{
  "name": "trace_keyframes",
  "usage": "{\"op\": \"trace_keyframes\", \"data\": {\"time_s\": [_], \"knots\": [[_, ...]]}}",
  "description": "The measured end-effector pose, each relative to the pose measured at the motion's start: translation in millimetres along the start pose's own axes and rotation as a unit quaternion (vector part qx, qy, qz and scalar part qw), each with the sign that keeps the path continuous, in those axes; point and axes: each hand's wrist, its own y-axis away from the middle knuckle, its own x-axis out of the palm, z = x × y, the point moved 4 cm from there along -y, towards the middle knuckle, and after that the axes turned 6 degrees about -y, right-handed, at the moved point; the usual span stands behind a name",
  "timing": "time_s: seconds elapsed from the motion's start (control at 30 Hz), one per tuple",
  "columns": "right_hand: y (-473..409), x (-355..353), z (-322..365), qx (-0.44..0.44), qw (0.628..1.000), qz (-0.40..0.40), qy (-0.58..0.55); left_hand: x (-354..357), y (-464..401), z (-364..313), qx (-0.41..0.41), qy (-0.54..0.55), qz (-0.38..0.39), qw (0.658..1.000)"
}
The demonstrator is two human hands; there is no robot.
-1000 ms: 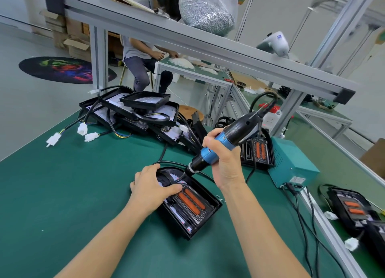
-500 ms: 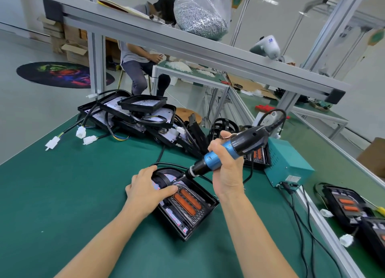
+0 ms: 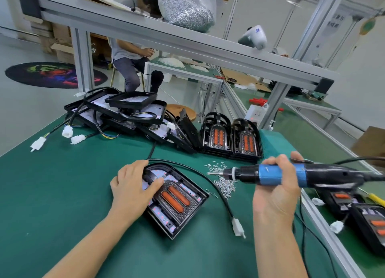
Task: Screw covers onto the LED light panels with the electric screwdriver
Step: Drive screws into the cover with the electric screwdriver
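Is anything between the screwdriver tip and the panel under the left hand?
Nothing solid blocks it. The electric screwdriver in the right hand points left over loose screws; only the panel's black cable crosses before the LED panel.

This is a small factory assembly floor, a lighting workshop by the look of it. A long green-matted surface (image 3: 62, 194) fills the lower frame, framed by aluminium extrusion rails (image 3: 187, 46) running across the top. A heap of unfinished black panels with loose cables (image 3: 120, 111) sits at centre left, finished lamp units (image 3: 231, 140) stand just right of centre, and loose screws (image 3: 224, 186) are scattered near an electric screwdriver (image 3: 291, 175). A clear bag of screws (image 3: 187, 8) rests on the overhead shelf. At top centre, another worker (image 3: 131, 56) sits at a second green bench (image 3: 187, 69); cardboard boxes (image 3: 52, 40) are stacked at upper left.
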Motion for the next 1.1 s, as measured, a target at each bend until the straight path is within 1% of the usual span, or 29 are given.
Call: {"op": "trace_keyframes", "data": {"time_s": [0.1,0.17,0.23,0.3,0.4,0.5,0.6,0.7,0.87,1.1], "knots": [[0.3,-11.8,12.1,-0.015,1.0,-0.01,0.014,-4.1,-6.0,-34.0,0.082,0.016,-0.037,0.996],[-0.7,-17.4,17.0,-0.021,0.999,-0.019,0.027,0.4,-11.2,-64.9,0.137,0.021,-0.017,0.99],[-2.1,-22.3,20.9,-0.023,0.999,-0.024,0.039,12.8,-18.0,-94.3,0.181,-0.003,0.048,0.982],[-3.1,-25.8,24.6,-0.024,0.998,-0.025,0.049,30.8,-25.8,-116.1,0.213,-0.06,0.133,0.966],[-3.7,-30.0,29.0,-0.023,0.997,-0.027,0.062,55.4,-34.4,-132.8,0.23,-0.128,0.235,0.936],[-3.8,-33.5,31.7,-0.025,0.996,-0.032,0.077,72.3,-37.0,-137.6,0.229,-0.17,0.303,0.909],[-3.6,-35.0,34.0,-0.027,0.995,-0.038,0.087,79.9,-37.4,-139.0,0.227,-0.184,0.344,0.893],[-3.8,-34.6,35.1,-0.026,0.995,-0.039,0.092,83.3,-38.5,-140.5,0.225,-0.201,0.361,0.883],[-3.1,-33.7,34.8,-0.017,0.995,-0.035,0.095,87.6,-41.9,-143.6,0.23,-0.234,0.353,0.876],[-1.9,-34.7,33.3,-0.008,0.995,-0.028,0.094,94.0,-40.3,-147.0,0.276,-0.267,0.334,0.861]]}}
